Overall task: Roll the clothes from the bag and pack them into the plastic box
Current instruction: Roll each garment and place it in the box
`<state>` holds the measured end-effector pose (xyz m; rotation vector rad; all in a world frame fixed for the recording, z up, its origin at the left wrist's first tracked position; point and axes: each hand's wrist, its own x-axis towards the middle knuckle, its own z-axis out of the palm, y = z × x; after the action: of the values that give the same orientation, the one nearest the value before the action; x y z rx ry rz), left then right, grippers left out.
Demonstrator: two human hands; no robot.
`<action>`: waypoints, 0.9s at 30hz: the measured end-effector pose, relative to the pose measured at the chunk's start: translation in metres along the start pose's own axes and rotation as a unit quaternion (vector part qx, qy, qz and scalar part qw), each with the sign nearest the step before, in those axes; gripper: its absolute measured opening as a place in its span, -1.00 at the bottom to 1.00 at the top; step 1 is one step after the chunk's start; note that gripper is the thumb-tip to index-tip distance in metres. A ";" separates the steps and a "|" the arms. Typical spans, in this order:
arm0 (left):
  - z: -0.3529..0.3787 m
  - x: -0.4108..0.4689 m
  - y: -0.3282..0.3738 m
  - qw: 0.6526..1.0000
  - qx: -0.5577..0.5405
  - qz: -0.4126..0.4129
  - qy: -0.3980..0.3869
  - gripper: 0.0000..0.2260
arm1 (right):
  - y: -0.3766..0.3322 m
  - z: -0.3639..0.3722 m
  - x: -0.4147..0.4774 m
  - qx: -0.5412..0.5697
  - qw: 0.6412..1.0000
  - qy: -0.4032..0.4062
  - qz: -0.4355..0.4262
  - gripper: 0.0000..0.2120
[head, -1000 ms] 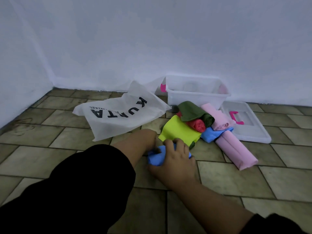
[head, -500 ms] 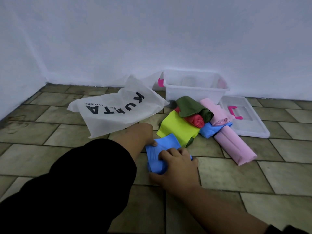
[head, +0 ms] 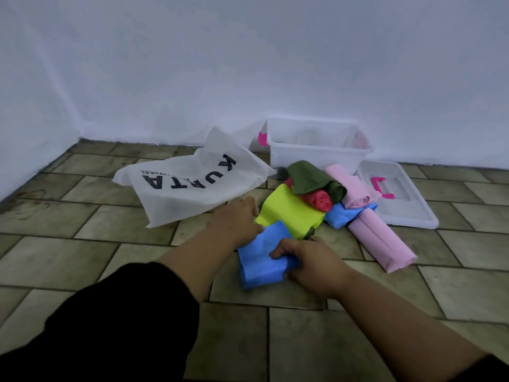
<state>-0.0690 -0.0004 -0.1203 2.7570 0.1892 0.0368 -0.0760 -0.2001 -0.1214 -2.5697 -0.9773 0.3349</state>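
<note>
A blue cloth [head: 261,257], partly rolled, lies on the tiled floor in front of me. My right hand [head: 311,267] grips the rolled part at its right end. My left hand [head: 237,219] holds the flat far corner on the left. Behind it lies a pile of clothes: a lime-green folded piece [head: 289,210], a red roll [head: 319,200], a dark green roll [head: 311,179], a second blue piece [head: 344,216] and two pink rolls [head: 381,244]. The clear plastic box [head: 316,155] stands open by the wall. The white bag [head: 192,183] lies flat to the left.
The box's clear lid [head: 399,202] with a pink handle lies on the floor right of the box. White walls meet in a corner at the far left. Bare floor tiles stretch to the left and right of my arms.
The blue cloth has come towards me, away from the pile, and more of it shows. My right hand has shifted to its right end; my left hand stays at the far corner.
</note>
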 end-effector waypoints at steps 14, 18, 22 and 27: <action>-0.011 -0.048 0.015 0.973 0.050 0.027 -0.225 -0.68 | 0.017 0.003 -0.004 -0.021 0.998 0.053 0.027 -0.80; -0.012 -0.049 0.018 0.972 0.138 0.047 -0.182 -0.69 | 0.018 0.010 -0.003 -0.028 0.998 0.054 0.034 -0.80; -0.002 -0.055 0.022 0.981 0.090 0.108 -0.134 -0.59 | 0.017 0.014 0.005 -0.104 0.992 0.064 0.038 -0.69; 0.003 -0.048 0.019 0.984 0.067 0.066 -0.151 -0.66 | 0.007 0.013 0.002 -0.106 0.980 0.160 -0.047 -0.80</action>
<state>-0.1140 -0.0256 -0.1165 2.8592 -0.0745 -0.3691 -0.0752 -0.2001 -0.1357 -2.6374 -1.0532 -0.2162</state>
